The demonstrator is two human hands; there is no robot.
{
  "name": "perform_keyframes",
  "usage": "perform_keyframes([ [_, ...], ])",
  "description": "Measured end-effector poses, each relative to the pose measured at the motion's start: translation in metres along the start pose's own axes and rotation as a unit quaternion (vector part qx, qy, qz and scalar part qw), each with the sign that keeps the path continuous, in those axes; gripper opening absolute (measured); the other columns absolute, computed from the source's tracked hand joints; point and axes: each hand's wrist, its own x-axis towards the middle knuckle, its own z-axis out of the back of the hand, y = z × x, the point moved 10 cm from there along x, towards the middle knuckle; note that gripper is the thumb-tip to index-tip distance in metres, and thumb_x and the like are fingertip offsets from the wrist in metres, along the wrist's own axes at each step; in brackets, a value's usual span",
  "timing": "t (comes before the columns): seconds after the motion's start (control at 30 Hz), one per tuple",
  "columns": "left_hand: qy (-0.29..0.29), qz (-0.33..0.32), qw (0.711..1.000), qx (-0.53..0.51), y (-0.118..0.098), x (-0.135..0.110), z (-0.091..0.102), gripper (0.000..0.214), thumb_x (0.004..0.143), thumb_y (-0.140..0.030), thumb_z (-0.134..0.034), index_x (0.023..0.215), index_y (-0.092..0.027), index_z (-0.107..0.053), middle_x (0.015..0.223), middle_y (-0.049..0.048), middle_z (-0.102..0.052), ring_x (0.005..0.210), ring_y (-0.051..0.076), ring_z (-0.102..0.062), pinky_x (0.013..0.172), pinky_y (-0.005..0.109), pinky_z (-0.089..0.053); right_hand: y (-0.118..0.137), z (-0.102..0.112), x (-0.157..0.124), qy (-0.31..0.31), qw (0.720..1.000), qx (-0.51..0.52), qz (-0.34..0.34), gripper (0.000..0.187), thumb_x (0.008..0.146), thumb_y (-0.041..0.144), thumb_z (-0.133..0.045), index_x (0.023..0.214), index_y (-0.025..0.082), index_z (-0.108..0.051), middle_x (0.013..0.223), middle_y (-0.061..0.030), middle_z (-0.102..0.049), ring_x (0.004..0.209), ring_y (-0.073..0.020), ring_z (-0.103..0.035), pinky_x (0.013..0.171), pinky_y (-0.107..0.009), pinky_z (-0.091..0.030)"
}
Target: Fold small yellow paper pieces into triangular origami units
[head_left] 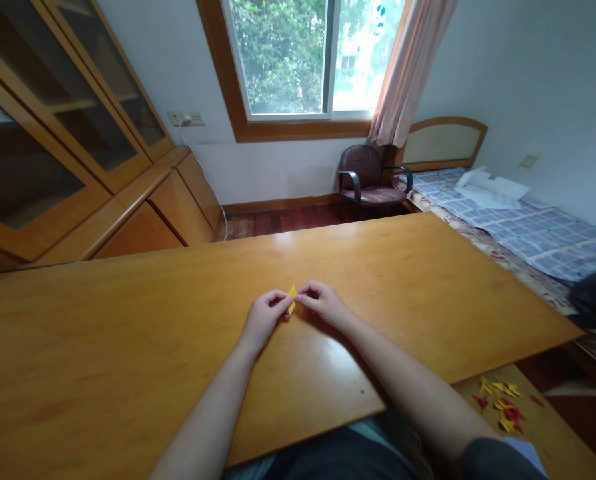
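Note:
A small yellow folded paper piece (292,298) is pinched between both my hands, just above the wooden table (128,347) near its middle. My left hand (265,315) grips its left side with thumb and fingers closed. My right hand (323,301) pinches its right side with the fingertips pressed together. Most of the paper is hidden by my fingers.
Several folded yellow and red paper pieces (503,400) lie on a lower wooden surface at the bottom right. A dark red chair (371,175) stands under the window. A bed (528,227) runs along the right, wooden cabinets (78,167) along the left.

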Motion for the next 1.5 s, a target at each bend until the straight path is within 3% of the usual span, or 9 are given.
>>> perform_keyframes([
  [0.17,0.027,-0.002,0.997,0.074,-0.009,-0.005,-0.008,0.030,0.074,-0.044,-0.069,0.073,-0.015,-0.067,0.057,-0.0003,-0.062,0.054,0.012,-0.053,0.054,0.022,-0.038,0.000,0.000,0.000,-0.001,0.999,0.033,0.001,0.022,0.077,0.038,-0.069,0.078,0.016,-0.067,0.073,-0.0001,-0.063,0.070,-0.0135,-0.054,0.066,-0.025,-0.041],
  [0.4,0.043,-0.015,0.995,0.084,-0.012,-0.004,-0.012,0.029,0.074,-0.044,-0.068,0.073,-0.015,-0.068,0.059,-0.0009,-0.062,0.055,0.013,-0.053,0.054,0.022,-0.038,-0.007,-0.003,-0.003,0.017,0.988,0.141,-0.054,0.027,0.077,0.041,-0.067,0.070,0.015,-0.063,0.056,0.0044,-0.053,0.052,-0.0095,-0.046,0.052,-0.023,-0.032],
  [0.63,0.000,0.001,1.000,-0.006,-0.003,-0.002,-0.003,0.030,0.071,-0.045,-0.072,0.075,-0.016,-0.065,0.065,-0.0005,-0.063,0.060,0.013,-0.058,0.060,0.023,-0.047,-0.015,-0.003,-0.001,0.014,0.986,0.148,-0.072,0.029,0.077,0.043,-0.069,0.077,0.015,-0.066,0.061,0.0016,-0.061,0.055,-0.0108,-0.053,0.053,-0.023,-0.038],
  [0.83,-0.034,0.007,0.995,-0.092,0.003,0.000,0.004,0.035,0.068,-0.046,-0.076,0.080,-0.014,-0.066,0.073,0.0009,-0.064,0.064,0.013,-0.059,0.061,0.023,-0.052,-0.011,-0.006,-0.004,0.025,0.989,0.128,-0.075,0.029,0.075,0.043,-0.071,0.075,0.015,-0.065,0.058,0.0029,-0.059,0.053,-0.0102,-0.052,0.052,-0.022,-0.037],
  [1.1,-0.037,0.007,0.994,-0.100,-0.002,-0.001,0.006,0.038,0.070,-0.047,-0.074,0.087,-0.013,-0.066,0.074,0.0020,-0.064,0.063,0.012,-0.059,0.056,0.021,-0.050,-0.005,-0.004,-0.005,0.016,0.990,0.116,-0.078,0.031,0.073,0.044,-0.071,0.073,0.014,-0.066,0.058,0.0026,-0.058,0.053,-0.0099,-0.049,0.052,-0.023,-0.035],
  [1.3,0.011,0.000,0.998,-0.063,-0.001,-0.001,-0.002,0.032,0.073,-0.045,-0.072,0.075,-0.014,-0.062,0.065,0.0005,-0.062,0.057,0.011,-0.056,0.055,0.021,-0.046,-0.004,0.000,-0.005,0.000,0.988,0.133,-0.075,0.033,0.071,0.046,-0.072,0.072,0.014,-0.066,0.057,0.0025,-0.058,0.055,-0.0103,-0.050,0.053,-0.023,-0.036],
  [1.5,-0.013,-0.013,0.998,-0.066,0.000,0.002,0.002,0.030,0.072,-0.042,-0.073,0.071,-0.015,-0.062,0.063,-0.0008,-0.060,0.058,0.011,-0.055,0.057,0.021,-0.045,-0.001,-0.002,-0.007,0.003,0.987,0.136,-0.081,0.032,0.071,0.045,-0.073,0.072,0.014,-0.065,0.058,0.0032,-0.056,0.053,-0.0097,-0.048,0.052,-0.023,-0.034],
])
